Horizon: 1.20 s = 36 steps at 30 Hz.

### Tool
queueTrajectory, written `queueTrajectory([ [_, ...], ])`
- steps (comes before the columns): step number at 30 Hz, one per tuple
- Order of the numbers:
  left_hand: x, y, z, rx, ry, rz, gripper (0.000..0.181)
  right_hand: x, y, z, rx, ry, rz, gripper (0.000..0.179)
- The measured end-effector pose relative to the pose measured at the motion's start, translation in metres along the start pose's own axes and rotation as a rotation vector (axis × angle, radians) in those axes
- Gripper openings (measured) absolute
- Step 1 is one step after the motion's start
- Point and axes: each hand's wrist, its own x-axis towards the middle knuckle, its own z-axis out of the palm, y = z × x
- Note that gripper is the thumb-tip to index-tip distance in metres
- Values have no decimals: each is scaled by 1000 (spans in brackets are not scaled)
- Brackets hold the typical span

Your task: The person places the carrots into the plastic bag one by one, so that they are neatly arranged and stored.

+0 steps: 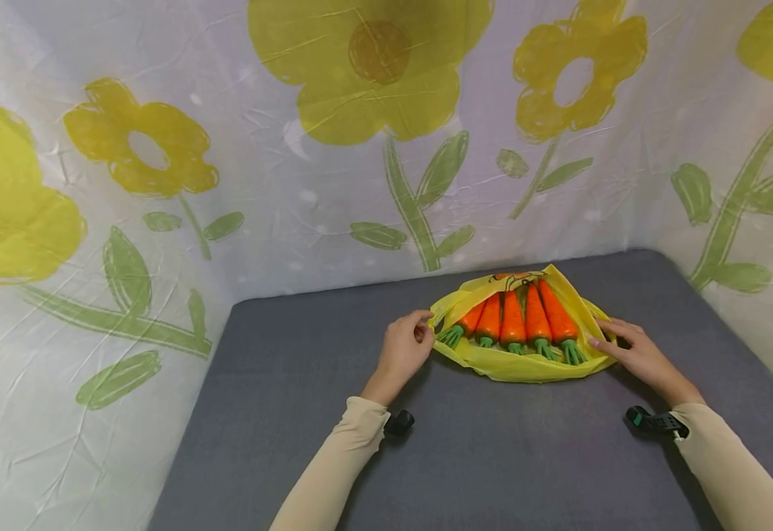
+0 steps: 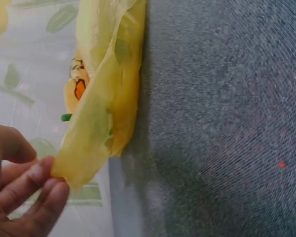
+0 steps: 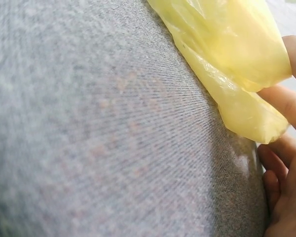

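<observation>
A yellow plastic bag (image 1: 526, 367) lies on the table with its mouth spread toward the person. Several orange carrots (image 1: 512, 317) with short green tops sit side by side inside it, tops toward the mouth. At the bag's left end, my left hand (image 1: 408, 343) pinches the edge; the left wrist view shows its fingertips (image 2: 48, 170) at the thin yellow corner. My right hand (image 1: 639, 354) grips the opposite end, with the plastic (image 3: 246, 59) between thumb and fingers in the right wrist view. Dark printed lines show on the bag's far part.
The dark grey table (image 1: 307, 383) extends around the bag. Behind it and along both sides hangs a pale cloth (image 1: 307, 221) printed with yellow flowers and green leaves. A black device is worn at each wrist, below the cream sleeves (image 1: 333, 464).
</observation>
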Motion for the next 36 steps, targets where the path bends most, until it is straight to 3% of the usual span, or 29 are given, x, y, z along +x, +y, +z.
queueTrajectory([
  [5,0,1,-6,-105,57,-13,24,0,0,1,7,-3,6,74],
  [11,-2,-2,-7,-72,36,9,23,-2,0,0,1,-4,10,74],
  [15,-3,-5,-9,-111,-9,29,25,-1,-1,0,10,-11,17,76],
  [21,-4,-10,-13,-258,-105,27,29,0,-1,0,20,-11,21,76],
  [27,-7,-15,-27,-351,-182,36,35,0,1,-3,24,-5,14,75],
  [31,-11,-17,-42,-341,-236,64,40,-3,4,-4,56,42,-27,68],
  [36,-17,-19,-64,-272,-274,62,45,-10,-1,-8,78,133,-135,57],
])
